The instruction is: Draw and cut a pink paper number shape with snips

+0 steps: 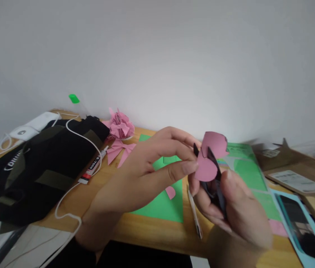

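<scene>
My left hand pinches a small pink paper piece between thumb and fingers, held up above the desk. My right hand is closed round black scissors, whose blades stick up against the pink paper. Below the hands lies a green paper sheet with a small pink scrap on it.
A wooden desk stands against a white wall. On it are a black bag, a white cable, a glue tube, pink paper flowers and bows, a white pen, a phone and cardboard at right.
</scene>
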`<state>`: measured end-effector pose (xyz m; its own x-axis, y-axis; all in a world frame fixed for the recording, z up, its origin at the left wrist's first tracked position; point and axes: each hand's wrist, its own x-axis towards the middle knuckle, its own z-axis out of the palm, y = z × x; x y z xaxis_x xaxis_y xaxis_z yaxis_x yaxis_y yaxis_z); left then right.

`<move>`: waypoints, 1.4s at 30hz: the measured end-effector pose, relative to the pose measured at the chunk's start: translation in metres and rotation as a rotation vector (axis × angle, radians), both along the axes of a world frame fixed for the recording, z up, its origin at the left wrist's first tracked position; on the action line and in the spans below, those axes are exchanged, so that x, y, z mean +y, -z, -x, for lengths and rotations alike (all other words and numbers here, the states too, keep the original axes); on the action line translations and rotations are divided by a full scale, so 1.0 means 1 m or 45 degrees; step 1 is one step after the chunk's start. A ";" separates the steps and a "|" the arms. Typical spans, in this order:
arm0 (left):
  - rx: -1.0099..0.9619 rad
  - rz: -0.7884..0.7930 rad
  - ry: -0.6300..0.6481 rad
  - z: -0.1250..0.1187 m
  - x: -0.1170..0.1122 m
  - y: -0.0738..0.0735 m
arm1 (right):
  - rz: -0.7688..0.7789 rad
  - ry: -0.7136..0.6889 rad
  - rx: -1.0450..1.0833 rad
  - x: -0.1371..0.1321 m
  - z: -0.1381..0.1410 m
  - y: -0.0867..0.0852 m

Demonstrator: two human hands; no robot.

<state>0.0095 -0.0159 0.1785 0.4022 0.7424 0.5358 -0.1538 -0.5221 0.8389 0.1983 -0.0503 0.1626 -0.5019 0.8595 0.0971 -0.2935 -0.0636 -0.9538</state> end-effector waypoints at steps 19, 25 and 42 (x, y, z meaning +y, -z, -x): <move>-0.047 0.159 -0.042 0.000 -0.002 -0.001 | 0.026 0.028 0.059 0.005 0.001 0.005; -0.022 0.117 -0.034 0.001 -0.002 -0.002 | 0.017 0.019 0.041 0.004 -0.002 0.005; 0.006 0.087 -0.049 0.001 -0.002 -0.002 | -0.005 0.047 -0.027 0.009 -0.002 0.002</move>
